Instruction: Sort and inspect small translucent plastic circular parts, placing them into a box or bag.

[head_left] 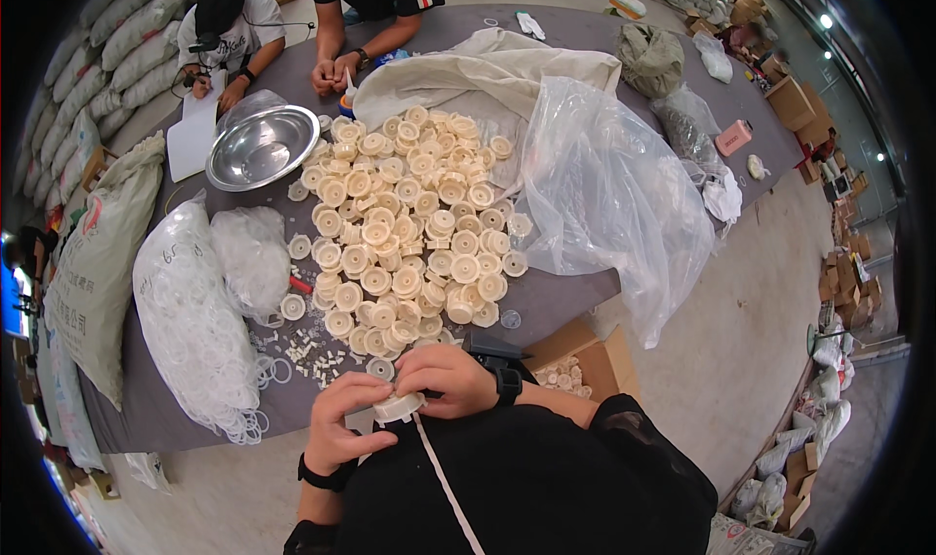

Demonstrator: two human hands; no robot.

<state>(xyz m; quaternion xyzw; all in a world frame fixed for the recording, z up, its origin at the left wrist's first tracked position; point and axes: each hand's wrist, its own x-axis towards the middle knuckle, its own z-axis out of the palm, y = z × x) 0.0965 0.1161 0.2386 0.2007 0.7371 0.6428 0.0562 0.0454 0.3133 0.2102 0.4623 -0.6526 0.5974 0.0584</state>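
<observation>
Close to my body, at the table's near edge, both hands hold one cream round plastic cap (395,410), tilted on its side. My left hand (338,423) grips its left side, thumb below and fingers above. My right hand (444,376) has its fingers curled over the cap's top right. Just beyond my fingers lies another round cap (380,368). A large heap of the same cream caps (395,218) covers the middle of the table. Small white plastic pieces (317,360) lie scattered left of the heap's near end.
A bag of white rings (190,311) lies at left, with a steel bowl (263,147) beyond it. Clear plastic sheeting (609,199) hangs over the right edge. An open cardboard box (609,360) with caps stands below at right. Two people sit across the grey table (570,297).
</observation>
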